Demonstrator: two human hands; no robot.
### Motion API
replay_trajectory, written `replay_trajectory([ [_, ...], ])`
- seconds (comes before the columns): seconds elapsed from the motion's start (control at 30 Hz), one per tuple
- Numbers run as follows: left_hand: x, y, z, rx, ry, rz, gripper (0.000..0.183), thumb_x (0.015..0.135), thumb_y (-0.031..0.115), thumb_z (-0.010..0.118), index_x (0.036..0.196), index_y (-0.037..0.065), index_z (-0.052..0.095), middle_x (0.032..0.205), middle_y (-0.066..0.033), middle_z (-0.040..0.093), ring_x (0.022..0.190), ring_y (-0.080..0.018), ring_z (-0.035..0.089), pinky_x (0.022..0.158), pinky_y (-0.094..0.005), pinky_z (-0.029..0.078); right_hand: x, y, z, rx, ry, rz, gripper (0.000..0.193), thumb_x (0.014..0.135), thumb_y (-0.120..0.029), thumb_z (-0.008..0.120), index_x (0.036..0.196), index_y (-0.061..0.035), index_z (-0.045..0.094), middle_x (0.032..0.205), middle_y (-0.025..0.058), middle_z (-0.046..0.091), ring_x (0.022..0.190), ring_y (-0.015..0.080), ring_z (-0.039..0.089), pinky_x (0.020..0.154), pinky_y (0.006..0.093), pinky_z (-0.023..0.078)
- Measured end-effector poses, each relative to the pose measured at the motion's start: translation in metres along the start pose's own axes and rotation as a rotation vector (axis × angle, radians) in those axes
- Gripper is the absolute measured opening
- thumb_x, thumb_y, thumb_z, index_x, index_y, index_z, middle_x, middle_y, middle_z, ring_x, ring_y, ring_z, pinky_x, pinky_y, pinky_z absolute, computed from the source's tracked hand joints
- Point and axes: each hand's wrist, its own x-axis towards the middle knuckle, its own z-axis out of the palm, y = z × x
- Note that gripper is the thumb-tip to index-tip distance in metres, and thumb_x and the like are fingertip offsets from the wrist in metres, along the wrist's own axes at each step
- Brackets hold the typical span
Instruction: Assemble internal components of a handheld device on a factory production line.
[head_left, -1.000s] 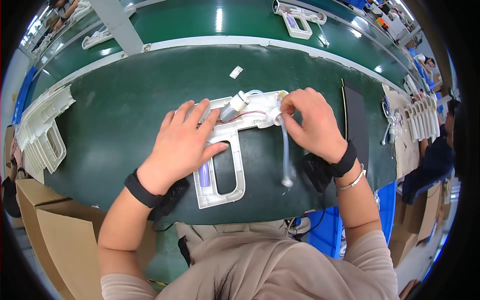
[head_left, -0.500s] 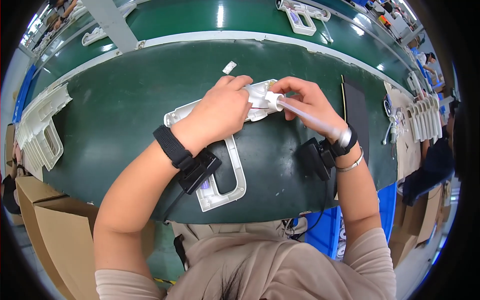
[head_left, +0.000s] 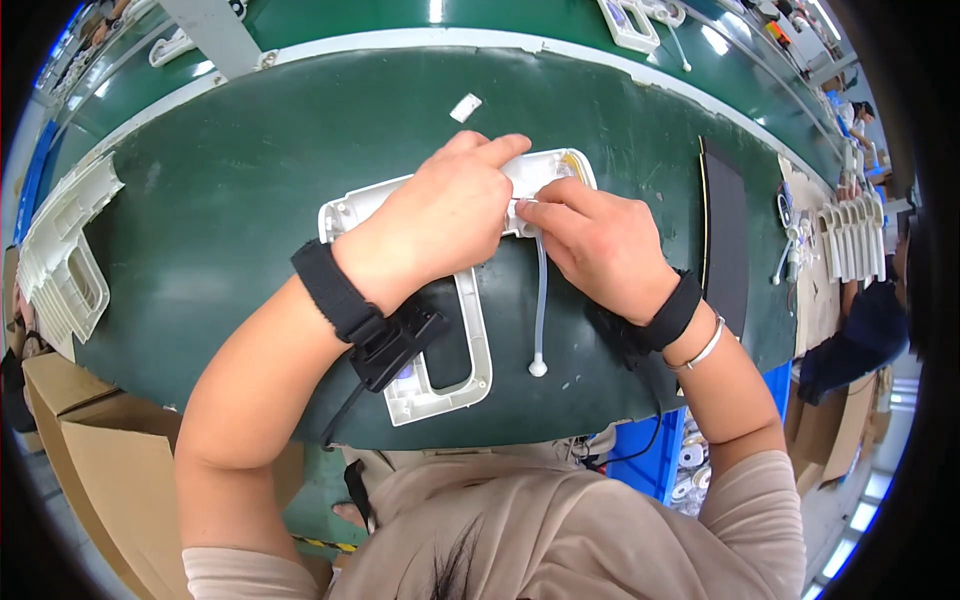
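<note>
A white plastic housing half (head_left: 438,405) with a looped handle lies open side up on the green bench. My left hand (head_left: 440,200) is closed over its upper body, gripping it, with the index finger stretched to the right. Against the housing's right part, my right hand (head_left: 605,240) pinches thumb and forefinger; the small thing between them is mostly hidden. A clear flexible tube (head_left: 542,300) comes out from under the right fingers toward me and ends in a white ball-shaped tip (head_left: 538,367) on the bench. Yellowish wiring (head_left: 574,163) shows inside the housing's right end.
Beyond my hands lies a small white piece (head_left: 465,107). Stacked housing shells (head_left: 75,250) are at the left; a black strip (head_left: 722,230) and more white shells (head_left: 850,235) at the right. Cardboard boxes (head_left: 120,450) and a blue bin (head_left: 645,450) stand below the bench.
My right hand has moved the white fitting down into the housing. The tube, which pointed right along my wrist, now hangs toward me. The housing has shifted slightly left.
</note>
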Motion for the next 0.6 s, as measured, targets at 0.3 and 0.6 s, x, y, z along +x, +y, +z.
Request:
replay_trajectory([
  [0.3, -0.006, 0.004, -0.002, -0.022, 0.023, 0.083, 0.010, 0.072, 0.002, 0.059, 0.069, -0.006, 0.065, 0.122, -0.0193, 0.056, 0.101, -0.0332, 0.055, 0.089, -0.0362, 0.047, -0.026, -0.020, -0.016, -0.196, -0.194, -0.043, 0.038, 0.076, -0.010, 0.056, 0.114, -0.0138, 0.061, 0.098, 0.0030, 0.057, 0.063, 0.0154, 0.061, 0.050, 0.0295, 0.049],
  [0.6, -0.074, -0.019, -0.076, -0.150, 0.177, -0.234, 0.029, 0.081, 0.006, 0.061, 0.110, 0.007, 0.061, 0.131, -0.0163, 0.050, 0.120, -0.0328, 0.049, 0.098, -0.0379, 0.042, 0.019, -0.023, -0.043, 0.209, 0.151, 0.126, 0.031, 0.075, -0.005, 0.066, 0.105, -0.0111, 0.064, 0.110, 0.0132, 0.056, 0.086, 0.0269, 0.060, 0.075, 0.0369, 0.050],
])
